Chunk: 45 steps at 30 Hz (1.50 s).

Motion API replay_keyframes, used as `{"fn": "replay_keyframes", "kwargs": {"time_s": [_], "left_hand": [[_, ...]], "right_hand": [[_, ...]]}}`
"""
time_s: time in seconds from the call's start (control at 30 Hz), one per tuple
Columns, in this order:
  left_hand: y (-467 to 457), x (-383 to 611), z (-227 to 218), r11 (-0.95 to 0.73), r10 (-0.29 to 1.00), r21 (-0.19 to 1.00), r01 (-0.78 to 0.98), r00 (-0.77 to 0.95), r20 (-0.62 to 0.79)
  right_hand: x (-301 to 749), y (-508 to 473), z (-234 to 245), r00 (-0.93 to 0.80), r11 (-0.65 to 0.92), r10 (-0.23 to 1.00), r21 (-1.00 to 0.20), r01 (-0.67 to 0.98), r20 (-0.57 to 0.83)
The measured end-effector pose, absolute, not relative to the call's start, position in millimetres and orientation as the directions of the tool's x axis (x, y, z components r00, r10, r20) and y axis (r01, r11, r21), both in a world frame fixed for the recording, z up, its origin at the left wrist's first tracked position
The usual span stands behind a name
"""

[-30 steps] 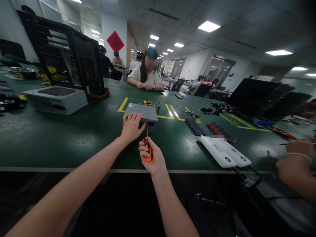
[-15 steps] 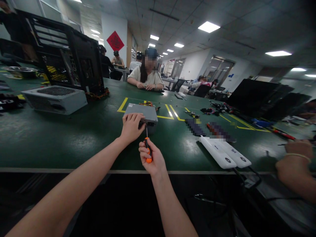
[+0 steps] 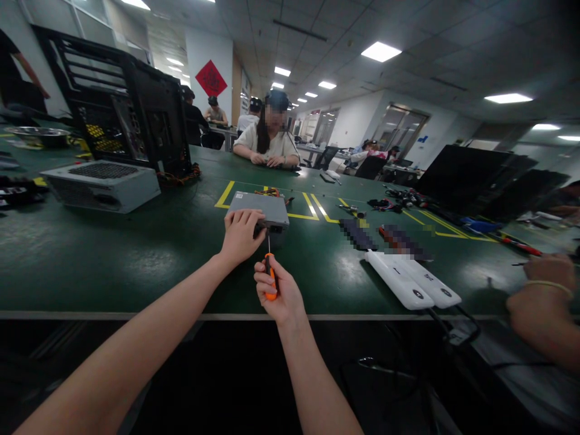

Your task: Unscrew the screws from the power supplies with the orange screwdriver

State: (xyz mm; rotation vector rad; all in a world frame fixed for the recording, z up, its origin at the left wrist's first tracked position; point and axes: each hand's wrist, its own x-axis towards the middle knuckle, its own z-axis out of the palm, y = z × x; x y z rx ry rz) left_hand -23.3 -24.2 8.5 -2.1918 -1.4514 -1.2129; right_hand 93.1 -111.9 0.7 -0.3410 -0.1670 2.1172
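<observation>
A small grey metal box (image 3: 267, 207) lies on the green table (image 3: 136, 254) in front of me. My left hand (image 3: 241, 232) rests on its near left corner, fingers curled over the top edge, gripping it. My right hand (image 3: 276, 290) is closed round an orange-handled screwdriver (image 3: 270, 275). The thin shaft points away from me, and its tip meets the box's near face just right of my left fingers.
A larger grey power supply (image 3: 103, 184) and an open black computer case (image 3: 122, 109) stand at the left. Two white devices (image 3: 412, 283) lie to the right. Another person's hand (image 3: 544, 290) is at the right edge. A person (image 3: 270, 136) sits across the table.
Almost nothing has moved. My right hand has shifted slightly on the screwdriver handle while the tip stays at the box. The view has dipped a little.
</observation>
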Motion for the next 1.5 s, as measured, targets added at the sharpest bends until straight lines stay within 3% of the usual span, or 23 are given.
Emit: {"fn": "replay_keyframes", "kwargs": {"time_s": [0.27,0.5,0.73,0.97,1.27,1.5], "left_hand": [[-23.3,-22.9,7.8,-0.477,0.635,0.219,0.851,0.161,0.755],[-21.8,-22.8,6.6,-0.478,0.617,0.208,0.854,0.158,0.771],[-21.2,-23.5,6.0,-0.479,0.612,0.200,0.855,0.161,0.774],[-20.1,-23.0,5.2,-0.476,0.609,0.192,0.858,0.164,0.776],[-20.5,-23.5,6.0,-0.480,0.622,0.209,0.852,0.162,0.766],[-21.9,-23.0,7.0,-0.478,0.623,0.211,0.853,0.159,0.766]], "right_hand": [[92.7,-112.9,1.3,-0.505,-0.525,0.851,-0.294,-0.799,-0.147],[93.8,-111.3,-0.6,-0.495,-0.520,0.854,-0.221,-0.825,-0.160],[93.8,-111.4,0.0,-0.525,-0.548,0.837,-0.264,-0.794,-0.156],[93.0,-111.0,-1.4,-0.498,-0.524,0.851,-0.212,-0.825,-0.167],[91.4,-110.8,0.4,-0.507,-0.535,0.845,-0.289,-0.794,-0.170],[92.2,-111.2,-1.4,-0.487,-0.519,0.854,-0.240,-0.821,-0.181]]}}
